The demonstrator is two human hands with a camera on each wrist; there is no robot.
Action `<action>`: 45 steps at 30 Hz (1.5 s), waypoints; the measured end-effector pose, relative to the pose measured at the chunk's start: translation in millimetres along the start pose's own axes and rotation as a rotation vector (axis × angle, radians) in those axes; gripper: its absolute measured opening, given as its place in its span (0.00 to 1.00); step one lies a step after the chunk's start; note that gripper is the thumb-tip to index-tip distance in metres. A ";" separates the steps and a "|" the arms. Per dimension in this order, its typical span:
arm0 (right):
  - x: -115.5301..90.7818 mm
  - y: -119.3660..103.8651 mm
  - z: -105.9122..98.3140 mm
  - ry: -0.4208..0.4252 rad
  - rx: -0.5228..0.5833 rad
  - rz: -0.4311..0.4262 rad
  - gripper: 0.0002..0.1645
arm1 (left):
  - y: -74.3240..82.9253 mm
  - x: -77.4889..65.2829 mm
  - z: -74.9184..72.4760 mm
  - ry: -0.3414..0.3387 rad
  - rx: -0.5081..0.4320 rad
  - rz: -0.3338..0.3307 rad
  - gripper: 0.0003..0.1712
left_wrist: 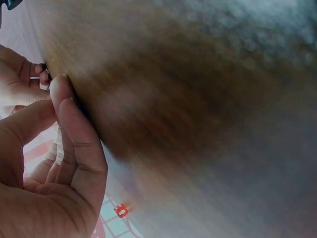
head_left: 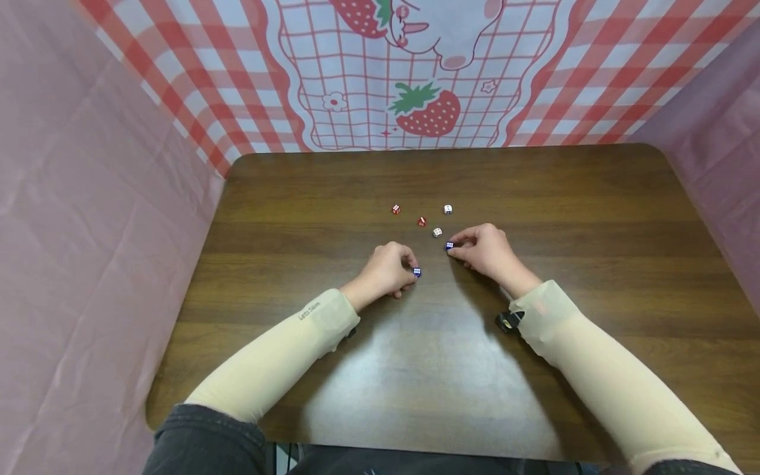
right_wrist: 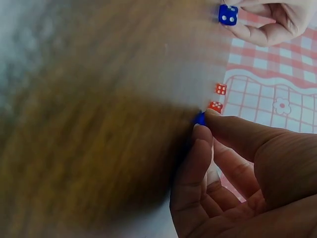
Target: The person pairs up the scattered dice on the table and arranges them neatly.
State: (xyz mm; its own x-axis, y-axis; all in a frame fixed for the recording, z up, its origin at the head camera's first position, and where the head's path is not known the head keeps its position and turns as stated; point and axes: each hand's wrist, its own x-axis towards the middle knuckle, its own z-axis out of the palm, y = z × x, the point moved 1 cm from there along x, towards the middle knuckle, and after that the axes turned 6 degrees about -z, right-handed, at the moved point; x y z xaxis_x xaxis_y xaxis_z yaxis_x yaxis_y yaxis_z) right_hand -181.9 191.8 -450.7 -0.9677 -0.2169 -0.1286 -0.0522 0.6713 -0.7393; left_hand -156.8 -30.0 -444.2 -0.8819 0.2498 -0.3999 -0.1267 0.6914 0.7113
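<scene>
My left hand (head_left: pixel 388 270) pinches a blue die (head_left: pixel 417 272) between thumb and finger, low over the table. Slightly farther forward, my right hand (head_left: pixel 485 252) pinches a second blue die (head_left: pixel 449 245). In the right wrist view the right hand's die (right_wrist: pixel 199 119) shows between the fingertips, and the left hand's die (right_wrist: pixel 228 15) at the top. Just beyond the right fingertips sits a white die (head_left: pixel 437 232), with another white die (head_left: pixel 448 209) behind it. Two red dice lie to their left: a nearer red die (head_left: pixel 422 221) and a farther red die (head_left: pixel 396 209).
The brown wooden table (head_left: pixel 285 231) has rounded corners. A red-and-white checked cloth (head_left: pixel 225 79) with strawberries hangs behind its far edge. Pink cloth (head_left: pixel 89 264) hangs on both sides. Pale sleeves cover both forearms, with a black device (head_left: pixel 509 321) at the right wrist.
</scene>
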 end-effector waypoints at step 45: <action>-28.4 -29.6 42.4 -0.049 -0.045 -0.205 0.09 | 1.3 2.1 0.8 -0.010 0.046 0.012 0.07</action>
State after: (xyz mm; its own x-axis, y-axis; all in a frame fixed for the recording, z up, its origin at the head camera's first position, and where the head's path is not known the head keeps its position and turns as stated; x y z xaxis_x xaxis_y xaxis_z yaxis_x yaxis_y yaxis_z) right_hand -142.4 148.1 -453.2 -0.9226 -0.3856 -0.0113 -0.2588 0.6404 -0.7231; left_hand -158.5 -28.1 -444.6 -0.8785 0.2653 -0.3974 -0.0946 0.7186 0.6890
